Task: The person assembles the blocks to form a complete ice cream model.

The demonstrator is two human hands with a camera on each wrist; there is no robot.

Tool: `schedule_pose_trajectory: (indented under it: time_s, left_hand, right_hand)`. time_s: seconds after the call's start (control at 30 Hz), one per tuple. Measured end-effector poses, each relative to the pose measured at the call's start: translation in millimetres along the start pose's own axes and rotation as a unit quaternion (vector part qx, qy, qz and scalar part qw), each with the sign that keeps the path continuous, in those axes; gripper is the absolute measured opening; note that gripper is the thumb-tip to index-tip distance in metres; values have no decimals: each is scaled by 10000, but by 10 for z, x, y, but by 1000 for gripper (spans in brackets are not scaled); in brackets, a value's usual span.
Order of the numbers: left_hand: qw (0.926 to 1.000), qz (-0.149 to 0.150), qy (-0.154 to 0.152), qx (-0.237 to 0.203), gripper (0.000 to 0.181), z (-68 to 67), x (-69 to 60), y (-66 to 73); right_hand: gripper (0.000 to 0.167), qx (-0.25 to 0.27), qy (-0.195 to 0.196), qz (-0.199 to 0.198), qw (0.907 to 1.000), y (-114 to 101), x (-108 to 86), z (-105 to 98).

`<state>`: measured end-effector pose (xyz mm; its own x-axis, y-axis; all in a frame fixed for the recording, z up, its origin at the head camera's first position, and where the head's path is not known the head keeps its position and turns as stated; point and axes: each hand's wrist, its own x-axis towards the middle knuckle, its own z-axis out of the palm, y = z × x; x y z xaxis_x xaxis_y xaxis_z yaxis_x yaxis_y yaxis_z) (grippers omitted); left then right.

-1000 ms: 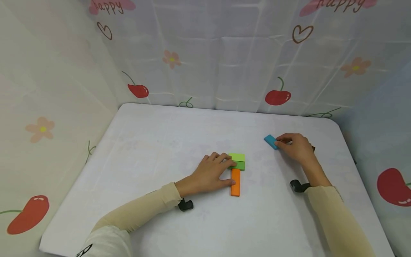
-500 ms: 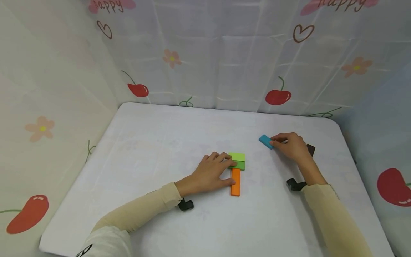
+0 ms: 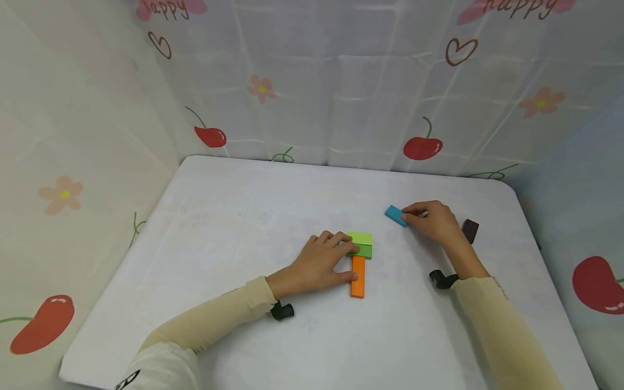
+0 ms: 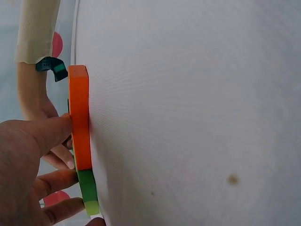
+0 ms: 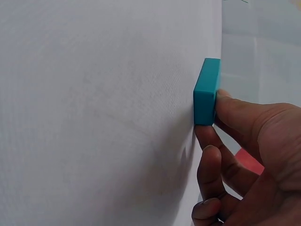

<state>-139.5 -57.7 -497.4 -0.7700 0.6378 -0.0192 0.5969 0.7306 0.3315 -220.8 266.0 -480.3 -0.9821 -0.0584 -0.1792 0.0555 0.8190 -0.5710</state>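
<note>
Near the middle of the table my left hand (image 3: 319, 265) rests with spread fingers on a small group of flat blocks. Its thumb touches the orange block (image 3: 358, 284), and its fingertips touch the dark green block (image 3: 364, 251) and the light green block (image 3: 361, 238). The two green blocks lie side by side across the orange block's far end, as the left wrist view also shows. Farther right, my right hand (image 3: 434, 221) pinches a blue block (image 5: 205, 94) by one end between thumb and fingers. In the head view, the blue block is right of and beyond the green ones.
A dark brown block (image 3: 470, 230) lies behind my right wrist. The white tabletop (image 3: 273, 206) meets a patterned curtain (image 3: 331, 108) along its far edge. Black wrist cameras hang under both forearms, the left one (image 3: 283, 311) close to the table.
My right hand has moved left with the blue block, away from the dark brown block, which now shows more fully. My left hand and the blocks under it stay in place.
</note>
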Motion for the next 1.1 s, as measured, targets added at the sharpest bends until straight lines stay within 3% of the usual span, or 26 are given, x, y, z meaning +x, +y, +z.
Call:
schedule_pose_trajectory:
  time_s: [1.1]
  left_hand:
    - [10000,0,19,36,59,23,-7,-9]
  right_hand:
    - [32,-2,-171,-422,9990,-237,62,229]
